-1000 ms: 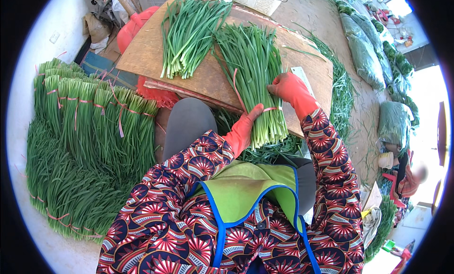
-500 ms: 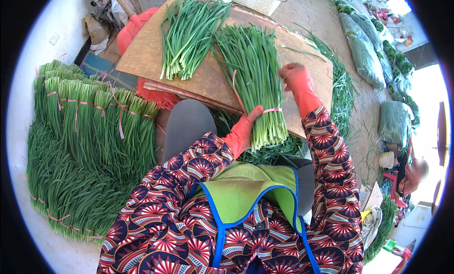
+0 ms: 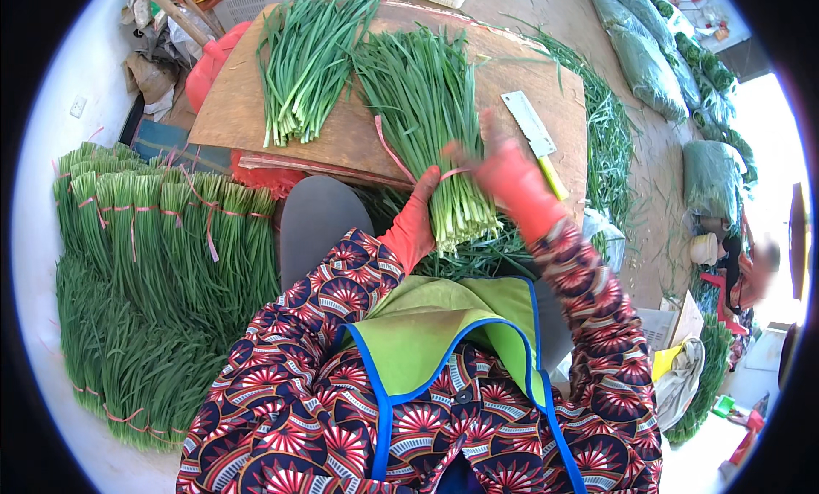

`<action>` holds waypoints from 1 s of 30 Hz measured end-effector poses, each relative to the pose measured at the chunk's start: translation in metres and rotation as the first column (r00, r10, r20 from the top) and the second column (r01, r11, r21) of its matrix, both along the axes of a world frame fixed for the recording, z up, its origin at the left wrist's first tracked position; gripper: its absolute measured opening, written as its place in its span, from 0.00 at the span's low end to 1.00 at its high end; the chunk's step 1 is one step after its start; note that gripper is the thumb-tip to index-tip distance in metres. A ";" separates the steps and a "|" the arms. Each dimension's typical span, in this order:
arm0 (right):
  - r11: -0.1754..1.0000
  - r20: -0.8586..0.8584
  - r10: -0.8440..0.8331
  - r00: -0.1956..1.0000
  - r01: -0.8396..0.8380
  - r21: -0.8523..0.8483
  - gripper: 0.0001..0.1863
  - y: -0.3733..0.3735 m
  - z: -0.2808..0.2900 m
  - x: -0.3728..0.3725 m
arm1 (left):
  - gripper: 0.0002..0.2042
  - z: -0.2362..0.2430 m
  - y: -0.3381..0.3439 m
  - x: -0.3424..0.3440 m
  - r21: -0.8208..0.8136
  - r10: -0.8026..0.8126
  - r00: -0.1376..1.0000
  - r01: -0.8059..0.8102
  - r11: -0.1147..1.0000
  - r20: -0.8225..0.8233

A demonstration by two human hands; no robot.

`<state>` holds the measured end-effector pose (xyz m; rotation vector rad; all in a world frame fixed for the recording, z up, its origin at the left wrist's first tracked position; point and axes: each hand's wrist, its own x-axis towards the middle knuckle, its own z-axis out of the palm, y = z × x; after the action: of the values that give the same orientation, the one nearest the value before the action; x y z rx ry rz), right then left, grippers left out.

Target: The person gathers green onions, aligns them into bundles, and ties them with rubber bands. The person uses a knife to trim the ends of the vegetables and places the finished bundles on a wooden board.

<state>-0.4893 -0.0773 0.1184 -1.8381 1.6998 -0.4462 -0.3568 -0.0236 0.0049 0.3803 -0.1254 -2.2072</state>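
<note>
A bundle of garlic chives (image 3: 422,93) lies on the wooden board (image 3: 226,110), its pale cut ends toward me. A pink tie (image 3: 455,172) rings the stems, and a loose pink strip hangs along the left side. My left hand (image 3: 414,225), in an orange-red rubber glove, grips the bundle's left side near the tie, thumb uppermost. Against the stems' right side is my right hand (image 3: 516,183), gloved alike; motion smears its fingers. Beyond it a knife (image 3: 529,125) with a broad blade and yellow handle rests on the board.
Another heap of chives (image 3: 307,63) lies at the board's far left. Many tied bundles (image 3: 153,264) are stacked on my left. Loose leaves (image 3: 601,119) litter the floor right of the board. Bagged greens (image 3: 644,63) line the far right, where another person (image 3: 751,276) sits.
My right hand has come left and down, from beside the bundle to the tie. The knife, hidden earlier, now shows. The whole view has shifted slightly.
</note>
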 end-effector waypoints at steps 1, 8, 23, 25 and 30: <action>0.996 -0.118 0.046 0.992 -0.054 -0.065 0.56 0.014 -0.014 0.017 | 0.33 -0.005 0.002 0.005 -0.026 -0.014 1.000 0.013 1.000 -0.025; 0.976 -0.025 0.202 0.979 -0.203 -0.080 0.51 0.004 -0.016 0.015 | 0.37 0.006 0.001 0.010 0.046 0.038 0.999 -0.039 0.998 0.032; 0.988 0.611 -0.065 0.789 -0.036 0.151 0.58 0.006 -0.058 0.017 | 0.32 -0.002 0.002 0.023 -0.021 -0.010 0.983 0.014 1.000 0.183; 0.997 0.762 0.051 0.646 -0.081 0.002 0.58 0.006 -0.053 0.012 | 0.30 -0.009 -0.005 0.031 -0.137 0.093 0.916 -0.042 0.990 0.391; 0.867 0.586 0.399 0.705 -0.083 -0.491 0.66 -0.010 0.032 -0.004 | 0.28 0.096 -0.044 0.034 -0.619 0.469 0.642 0.010 0.786 0.606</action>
<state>-0.4935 -0.0869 0.1504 -1.8258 0.8670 -1.2847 -0.3232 -0.0677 0.1007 0.8729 -1.1089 -1.4977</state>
